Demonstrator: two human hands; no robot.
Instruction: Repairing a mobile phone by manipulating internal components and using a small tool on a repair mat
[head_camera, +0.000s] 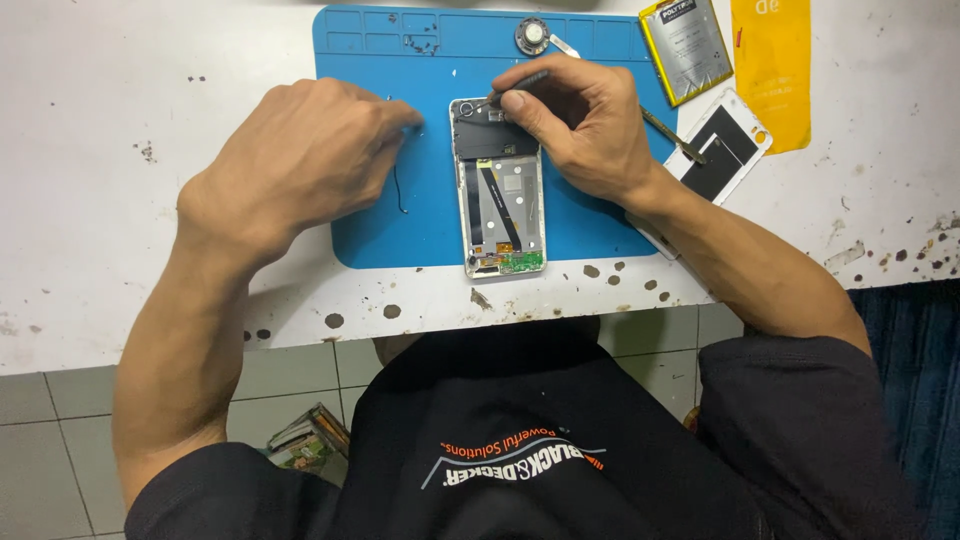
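A: At the middle of the blue mat (400, 230), near its front edge, lies the opened phone (503, 200), back cover off, board and ribbon cable bare.

B: Your hands?

A: Your right hand (585, 125) is closed round a thin dark tool (510, 88), thumb and forefinger pinching it, tip down at the phone's top end by the camera. Your left hand (300, 150) rests curled on the mat's left part, fingertips pinched together; whether they hold anything, I can't tell. A thin black wire (399, 190) lies just beside it.

B: Handling?

A: Light, I'd judge, and fragile inside. The frame looks stiff; the ribbon is soft. Steady it by the white side rails, not the board.

B: Around it?

A: Battery (686, 45) and yellow sheet (772, 60) toward the worktop's far right corner, white back cover (722, 145) off the mat's right edge, small round part (533, 36) at the mat's far edge.
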